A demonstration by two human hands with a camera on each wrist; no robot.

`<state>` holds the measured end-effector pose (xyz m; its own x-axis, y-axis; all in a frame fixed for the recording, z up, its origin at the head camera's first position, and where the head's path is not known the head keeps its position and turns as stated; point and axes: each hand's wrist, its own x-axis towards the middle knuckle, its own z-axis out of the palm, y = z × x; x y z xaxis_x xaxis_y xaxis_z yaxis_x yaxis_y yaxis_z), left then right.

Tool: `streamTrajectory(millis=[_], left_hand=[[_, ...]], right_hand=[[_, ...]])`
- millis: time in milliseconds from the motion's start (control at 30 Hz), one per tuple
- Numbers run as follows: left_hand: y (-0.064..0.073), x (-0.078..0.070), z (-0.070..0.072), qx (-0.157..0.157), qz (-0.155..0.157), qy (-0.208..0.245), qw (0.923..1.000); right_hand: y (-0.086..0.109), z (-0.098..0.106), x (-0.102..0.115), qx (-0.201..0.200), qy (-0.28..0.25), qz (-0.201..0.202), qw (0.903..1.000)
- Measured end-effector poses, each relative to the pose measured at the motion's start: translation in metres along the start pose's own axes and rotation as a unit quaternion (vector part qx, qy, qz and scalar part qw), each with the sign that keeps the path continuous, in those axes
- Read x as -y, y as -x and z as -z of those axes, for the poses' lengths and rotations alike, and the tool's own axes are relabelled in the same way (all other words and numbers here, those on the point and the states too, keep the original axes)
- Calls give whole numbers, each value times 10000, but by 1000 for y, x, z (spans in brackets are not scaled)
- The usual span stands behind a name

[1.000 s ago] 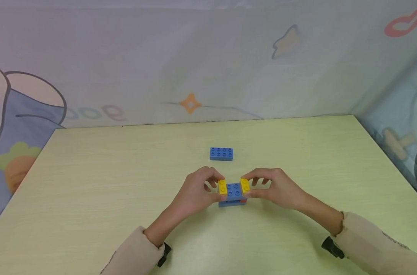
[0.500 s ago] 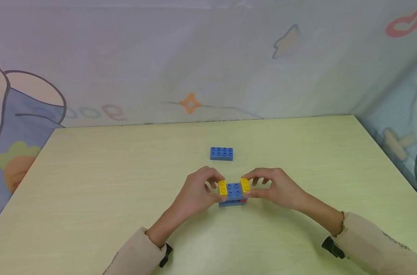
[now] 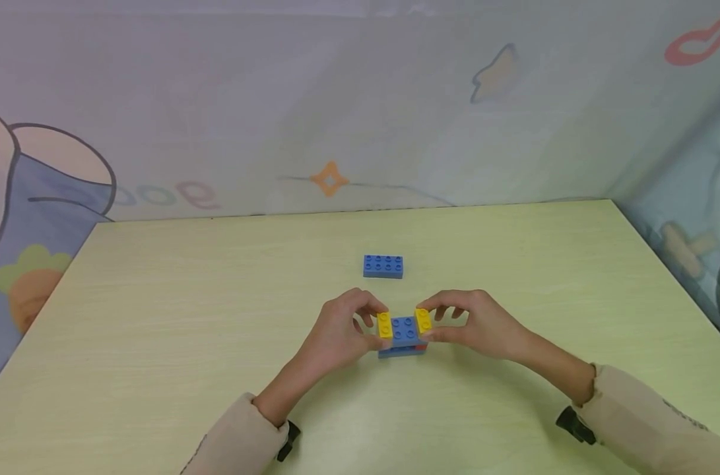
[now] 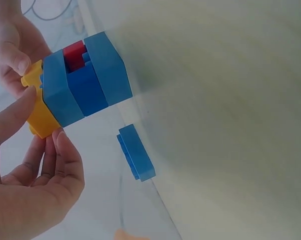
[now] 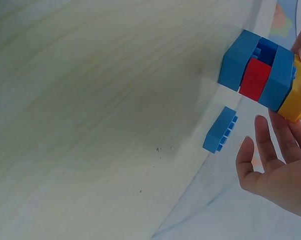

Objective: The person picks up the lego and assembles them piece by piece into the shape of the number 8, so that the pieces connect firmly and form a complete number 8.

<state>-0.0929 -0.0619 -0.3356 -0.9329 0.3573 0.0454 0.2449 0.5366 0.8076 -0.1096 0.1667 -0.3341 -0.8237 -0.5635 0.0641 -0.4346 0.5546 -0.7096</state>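
A stack of toy building bricks stands on the table in front of me. Its bottom blue brick (image 3: 400,353) carries a darker blue brick (image 4: 88,90) on the left and a red brick (image 5: 255,79) on the right. Across those two lies another long blue brick (image 3: 404,328), with bare studs in its middle. My left hand (image 3: 343,328) pinches a yellow brick (image 3: 385,324) at the top left end between thumb and finger. At the opposite end, a second yellow brick (image 3: 423,320) is pinched by my right hand (image 3: 484,326). Both yellow bricks sit on the upper blue one.
Behind the stack, a loose blue eight-stud brick (image 3: 383,266) lies studs up on the pale wooden table (image 3: 217,297). A printed cloth backdrop (image 3: 247,99) hangs along the table's far edge.
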Motion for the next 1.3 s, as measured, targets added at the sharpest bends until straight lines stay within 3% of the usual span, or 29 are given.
streamTrajectory(millis=[267,500,800,1300], left_hand=[[0,1,1,7,4,3,10000],[0,0,1,19,24,12,10000],[-1,1,1,26,29,-30,10000],[-1,-1,3,66,46,-9,10000]], right_hand=[[-5,6,-5,274,-402,116,9988],[-23,12,-17,197,-696,-160,9973],[-47,8,-44,405,-252,-282,9985],[-75,-6,-45,454,121,-380,9982]])
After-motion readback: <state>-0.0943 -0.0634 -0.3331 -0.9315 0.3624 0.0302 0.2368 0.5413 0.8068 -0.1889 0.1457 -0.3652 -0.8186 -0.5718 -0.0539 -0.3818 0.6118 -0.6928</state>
